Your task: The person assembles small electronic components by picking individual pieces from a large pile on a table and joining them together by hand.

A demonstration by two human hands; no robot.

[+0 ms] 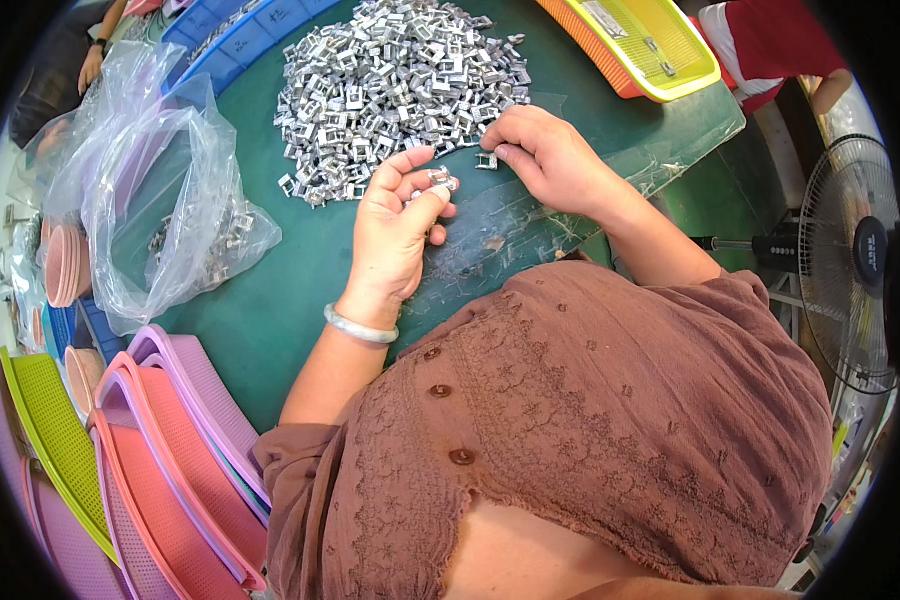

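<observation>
My left hand (402, 215), palm turned up and a pale bangle on its wrist, is closed around a few small silvery metal pieces (444, 180). They look like little square-framed fittings; the fingers partly hide them. Over the table to its right, my right hand (555, 165) has its fingers curled, with thumb and fingertips at one more metal piece (486, 161). Just beyond both hands rises a large heap of the same metal pieces (395, 90) on the green table top (235, 345).
A clear plastic bag (135, 190) with some metal pieces lies at left. Blue bins (255, 40) stand behind it, and stacked coloured baskets (170, 450) at lower left. A yellow basket (685, 75) is at the far right, a fan (850, 260) beyond the table. Other people are nearby.
</observation>
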